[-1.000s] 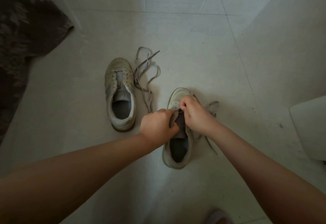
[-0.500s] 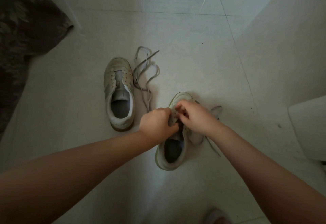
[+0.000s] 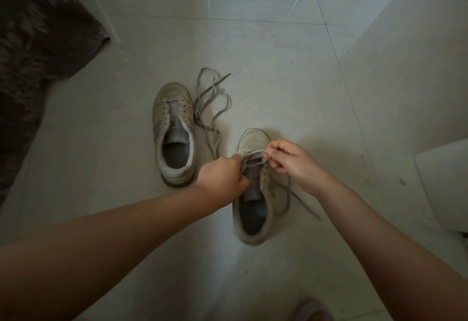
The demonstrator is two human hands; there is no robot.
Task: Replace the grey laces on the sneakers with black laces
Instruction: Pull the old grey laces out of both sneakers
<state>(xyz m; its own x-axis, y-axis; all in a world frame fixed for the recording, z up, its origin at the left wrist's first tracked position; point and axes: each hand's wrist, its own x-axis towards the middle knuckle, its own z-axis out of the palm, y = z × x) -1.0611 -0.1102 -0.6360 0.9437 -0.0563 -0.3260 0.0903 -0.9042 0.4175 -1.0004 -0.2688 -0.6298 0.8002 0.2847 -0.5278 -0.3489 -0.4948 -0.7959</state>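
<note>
on the tiled floor (image 3: 266, 50), unlacing the second sneaker (image 3: 255, 189)

my right hand (image 3: 291, 161) pinches the grey lace (image 3: 255, 155) across its toe-end eyelets, pulling rightward; my left hand (image 3: 222, 177) grips the tongue side. the shoe's toe points away from me.

L hand (image 3: 219, 178) hides sneaker's (image 3: 255, 194) eyelets.

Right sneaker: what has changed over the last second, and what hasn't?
The right hand has moved off the tongue toward the right, pinching the grey lace and drawing it out across the toe-end eyelets of the right sneaker, whose heel has swung slightly left. The left hand keeps gripping the sneaker's left edge. The unlaced left sneaker and the loose lace beside it lie unchanged.
</note>
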